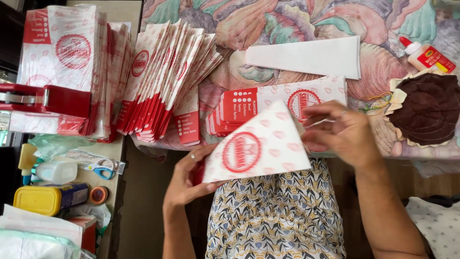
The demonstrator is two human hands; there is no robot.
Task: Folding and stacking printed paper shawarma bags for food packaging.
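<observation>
Now paper cone [258,151], between both hands [184,175]

Table [268,19] under a flowered cloth. Along the near edge, fanned stacks of red-and-white paper sleeves [165,76]; a blank white sheet [311,56] toward the middle; glue bottle [428,55] and brown quilted pad [426,110] at the right edge.

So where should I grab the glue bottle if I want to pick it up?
Grip the glue bottle around its white body, just behind the red cap, coming from above. It lies on its side on the floral tablecloth, slanted with the cap pointing up-left, so put your fingers on its two long sides. The brown stitched pad sits close below, so do not come from that side.
</observation>
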